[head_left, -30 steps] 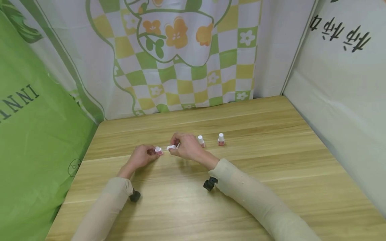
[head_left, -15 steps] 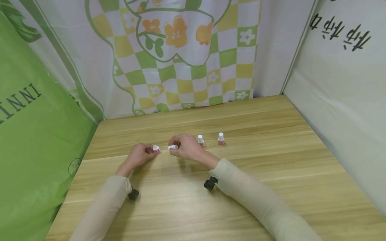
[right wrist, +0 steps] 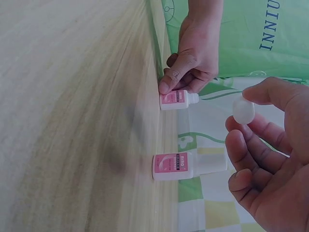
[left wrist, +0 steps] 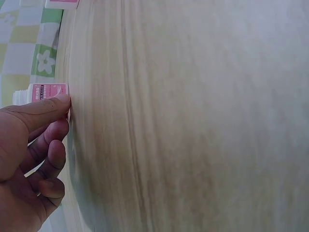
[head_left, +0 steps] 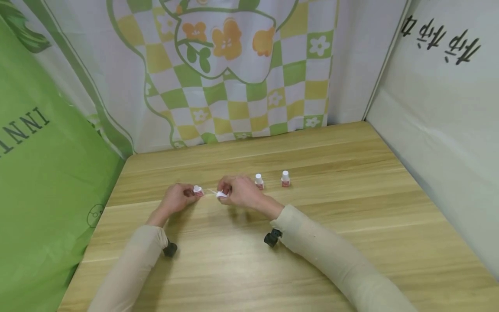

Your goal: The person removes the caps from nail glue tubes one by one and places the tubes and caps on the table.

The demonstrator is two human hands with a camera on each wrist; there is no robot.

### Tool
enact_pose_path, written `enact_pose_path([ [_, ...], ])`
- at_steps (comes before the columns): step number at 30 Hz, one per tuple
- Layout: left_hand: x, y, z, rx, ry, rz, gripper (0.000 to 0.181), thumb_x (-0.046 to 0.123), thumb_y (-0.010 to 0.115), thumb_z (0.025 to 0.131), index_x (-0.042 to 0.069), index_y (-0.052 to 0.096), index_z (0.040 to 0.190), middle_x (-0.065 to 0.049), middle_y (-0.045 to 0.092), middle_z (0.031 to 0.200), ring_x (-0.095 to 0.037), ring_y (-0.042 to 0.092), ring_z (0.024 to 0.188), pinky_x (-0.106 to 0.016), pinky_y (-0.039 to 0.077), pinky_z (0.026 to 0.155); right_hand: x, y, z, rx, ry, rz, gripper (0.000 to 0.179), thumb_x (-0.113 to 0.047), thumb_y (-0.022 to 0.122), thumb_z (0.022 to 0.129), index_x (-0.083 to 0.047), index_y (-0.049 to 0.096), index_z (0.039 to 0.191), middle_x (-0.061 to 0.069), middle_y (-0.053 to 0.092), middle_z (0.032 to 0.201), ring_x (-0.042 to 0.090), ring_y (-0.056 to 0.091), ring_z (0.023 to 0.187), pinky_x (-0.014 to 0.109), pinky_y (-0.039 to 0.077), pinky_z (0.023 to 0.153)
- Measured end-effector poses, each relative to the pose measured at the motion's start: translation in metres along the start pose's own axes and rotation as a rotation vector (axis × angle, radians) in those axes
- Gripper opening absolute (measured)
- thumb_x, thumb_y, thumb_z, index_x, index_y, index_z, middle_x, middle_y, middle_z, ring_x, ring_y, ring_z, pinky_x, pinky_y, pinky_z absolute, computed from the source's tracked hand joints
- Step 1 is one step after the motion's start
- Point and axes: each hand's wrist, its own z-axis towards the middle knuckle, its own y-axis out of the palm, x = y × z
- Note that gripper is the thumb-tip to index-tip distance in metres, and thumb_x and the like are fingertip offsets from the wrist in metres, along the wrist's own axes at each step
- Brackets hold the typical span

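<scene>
My left hand pinches a small white bottle with a pink label, standing on the table left of centre. Its cap is off, and the bare threaded neck shows in the right wrist view. The left thumb covers part of the label in the left wrist view. A little to the right, my right hand holds the white cap between thumb and fingers, above the table. From the cap a thin pale applicator points left toward the bottle's mouth, apart from it.
Two more capped bottles stand upright on the wooden table: one bottle just behind the right hand, another bottle farther right. A patterned curtain hangs along the back edge, with a green cloth at the left.
The left hand has drawn the bottle left and slightly back, widening the gap to the cap. The right hand has tilted the cap, so its applicator now slants up toward the left.
</scene>
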Motion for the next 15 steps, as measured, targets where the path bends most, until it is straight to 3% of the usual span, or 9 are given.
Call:
enact_pose_path([
  [8, -0.002, -0.005, -0.002, -0.021, -0.020, 0.001, 0.019, 0.024, 0.075, 0.079, 0.008, 0.070, 0.087, -0.003, 0.069, 0.074, -0.012, 0.059, 0.067, -0.031, 0.049, 0.065, 0.001, 0.005, -0.001, -0.018, -0.010, -0.021, 0.017, -0.030, 0.072, 0.079, -0.021, 0.068, 0.093, -0.011, 0.068, 0.081, 0.000, 0.056, 0.068, 0.015, 0.045, 0.063],
  [15, -0.012, -0.003, 0.001, 0.012, -0.009, 0.021, 0.021, 0.022, 0.075, 0.078, 0.005, 0.070, 0.089, -0.004, 0.068, 0.073, -0.012, 0.059, 0.065, -0.031, 0.049, 0.064, 0.002, 0.007, -0.001, -0.044, -0.041, -0.069, 0.014, -0.029, 0.071, 0.080, -0.022, 0.069, 0.092, -0.013, 0.067, 0.079, 0.000, 0.056, 0.068, 0.017, 0.044, 0.065],
])
